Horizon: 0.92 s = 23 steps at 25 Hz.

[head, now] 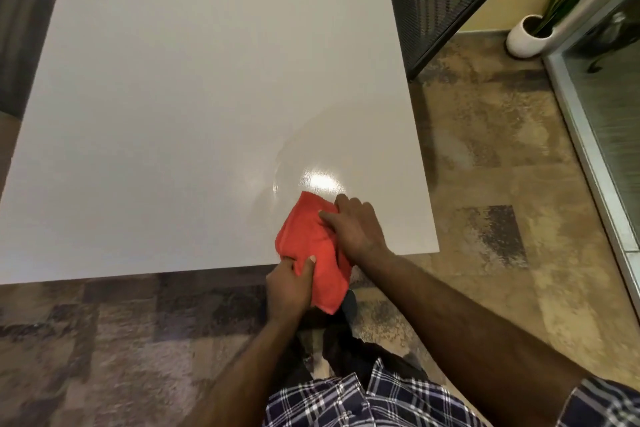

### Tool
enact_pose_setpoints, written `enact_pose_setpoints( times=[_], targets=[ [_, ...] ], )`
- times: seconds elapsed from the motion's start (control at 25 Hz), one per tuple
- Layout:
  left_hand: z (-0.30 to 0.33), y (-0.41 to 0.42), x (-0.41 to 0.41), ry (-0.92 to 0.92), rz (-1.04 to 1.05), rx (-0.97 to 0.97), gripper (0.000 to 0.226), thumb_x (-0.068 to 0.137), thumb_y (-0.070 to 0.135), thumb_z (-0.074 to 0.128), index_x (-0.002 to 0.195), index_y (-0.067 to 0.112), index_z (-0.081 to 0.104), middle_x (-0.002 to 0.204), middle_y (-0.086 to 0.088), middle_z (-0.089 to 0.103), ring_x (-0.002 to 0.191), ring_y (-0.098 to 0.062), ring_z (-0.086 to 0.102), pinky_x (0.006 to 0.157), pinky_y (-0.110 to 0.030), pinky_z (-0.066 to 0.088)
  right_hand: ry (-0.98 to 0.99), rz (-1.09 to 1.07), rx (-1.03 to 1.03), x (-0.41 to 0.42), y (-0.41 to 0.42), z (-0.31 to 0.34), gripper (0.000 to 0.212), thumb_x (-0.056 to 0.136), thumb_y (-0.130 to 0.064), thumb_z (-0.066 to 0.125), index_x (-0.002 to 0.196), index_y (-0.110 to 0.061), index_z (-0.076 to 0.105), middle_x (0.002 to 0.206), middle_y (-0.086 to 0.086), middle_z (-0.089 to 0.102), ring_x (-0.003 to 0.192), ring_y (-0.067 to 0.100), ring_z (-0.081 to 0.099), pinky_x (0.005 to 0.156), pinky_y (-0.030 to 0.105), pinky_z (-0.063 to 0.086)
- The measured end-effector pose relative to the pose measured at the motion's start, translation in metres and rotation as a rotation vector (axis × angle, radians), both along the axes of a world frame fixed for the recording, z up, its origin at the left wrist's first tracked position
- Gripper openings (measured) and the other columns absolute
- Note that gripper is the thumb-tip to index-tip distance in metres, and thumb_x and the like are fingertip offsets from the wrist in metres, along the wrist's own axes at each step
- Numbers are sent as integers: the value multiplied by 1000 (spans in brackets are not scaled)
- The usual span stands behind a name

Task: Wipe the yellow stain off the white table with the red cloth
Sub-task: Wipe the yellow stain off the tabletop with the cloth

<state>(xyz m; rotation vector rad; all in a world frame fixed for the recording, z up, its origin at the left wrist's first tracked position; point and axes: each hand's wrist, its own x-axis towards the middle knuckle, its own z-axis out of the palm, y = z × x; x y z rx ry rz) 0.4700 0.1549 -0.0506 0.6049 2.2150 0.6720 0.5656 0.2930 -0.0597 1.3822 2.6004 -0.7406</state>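
Red cloth (313, 246) at near edge of white table (207, 97), long axis toward person, lower end overhanging; right hand (356, 227) presses flat, fingers spread; left hand (291, 288) fingers pinch overhanging part; no yellow stain visible

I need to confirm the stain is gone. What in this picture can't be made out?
- Head view: tabletop under the red cloth is covered by it and the right hand; no yellow stain shows on the bare white table.
- Cloth's underside: hidden.
- Left hand fingers: tucked under the cloth.
- Table's far edge: cut off at top.
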Motion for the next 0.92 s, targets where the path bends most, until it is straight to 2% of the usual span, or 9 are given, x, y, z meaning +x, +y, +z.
enact_pose_setpoints(
  times=[0.08,0.16,0.28,0.36,0.52,0.64,0.72,0.8,0.92],
  targets=[
    [0,6,17,-25,-15,-33,46,94,36,60,57,11,48,61,-4,55,59,-20,50,59,-30,25,-53,158,137,-4,7,5,28,98,-38,44,112,-21,61,112,4,54,101,27,47,85,38,33],
    [3,11,32,-151,-11,-32,50,97,33,56,53,13,47,49,3,52,48,-10,51,52,-24,31,-45,297,243,-4,12,9,25,98,-32,44,110,-24,64,110,2,53,101,26,47,87,39,29],
    [9,24,43,-474,25,-58,48,102,35,45,70,3,62,61,-6,67,46,-13,60,51,-25,51,-7,359,288,-11,21,11,24,95,-24,45,107,-23,66,109,2,53,101,27,48,91,40,29],
    [14,32,40,-600,47,-103,51,103,39,41,86,-3,64,74,-14,68,50,-20,60,51,-28,50,0,349,301,-15,26,13,26,94,-22,48,114,-22,65,121,5,55,112,30,48,97,43,29],
    [23,28,6,-654,-144,-212,54,100,48,42,86,1,66,71,-15,70,56,-28,62,52,-32,49,118,-176,258,-18,-7,16,34,87,-22,61,121,-21,62,134,8,52,124,31,46,100,47,34],
    [19,17,-38,-328,-376,-81,45,100,35,48,74,4,68,68,-12,72,62,-28,66,69,-47,56,63,-366,116,-26,-45,5,51,92,-50,46,135,-21,51,141,11,46,132,34,40,108,50,29],
    [11,12,-69,45,-462,76,36,99,33,51,78,10,69,72,-3,70,68,-21,64,69,-42,52,-67,-323,3,-31,-56,-10,76,92,-68,25,154,-24,20,162,12,18,149,36,10,119,54,7],
    [-1,12,-94,281,-446,233,26,97,35,51,97,16,68,89,0,68,82,-19,62,73,-34,49,-133,-284,27,-33,-60,-24,84,88,-77,14,155,-31,-7,165,10,-10,150,35,-14,119,57,-7],
    [-29,19,-122,540,-554,262,41,96,35,47,128,12,59,131,-9,59,122,-29,51,100,-40,38,-128,-286,86,-34,-61,-35,79,89,-78,15,153,-39,-12,163,7,-19,148,35,-20,117,60,-10]
  ],
)
